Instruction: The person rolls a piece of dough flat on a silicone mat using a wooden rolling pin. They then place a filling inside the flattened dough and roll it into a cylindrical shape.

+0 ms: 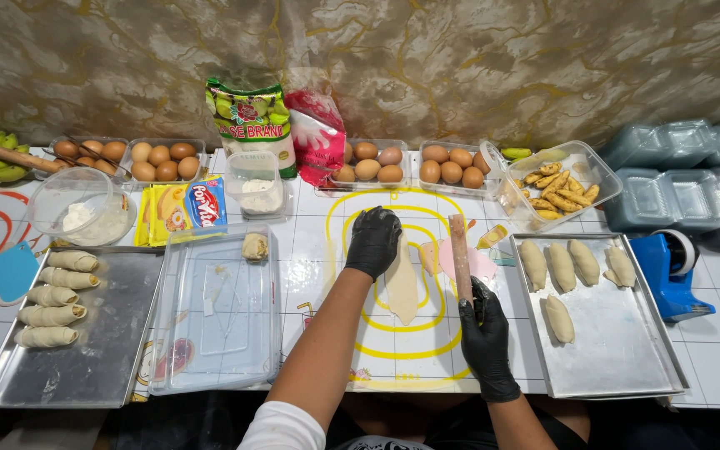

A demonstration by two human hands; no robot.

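My left hand (372, 240), in a black glove, presses on the far end of a long flattened strip of pale dough (402, 287) lying on the white table. My right hand (485, 337), also black-gloved, grips the near end of a wooden rolling pin (460, 254) that stands just right of the dough, pointing away from me. A pink scraper (481, 265) lies under the pin's far part.
A metal tray (627, 350) on the right holds several filled dough pieces. A clear plastic tub (218, 317) and a metal tray (102, 350) with dough rolls lie left. Eggs, flour bags, a banana container (560, 190), and a blue tape dispenser (668, 267) surround them.
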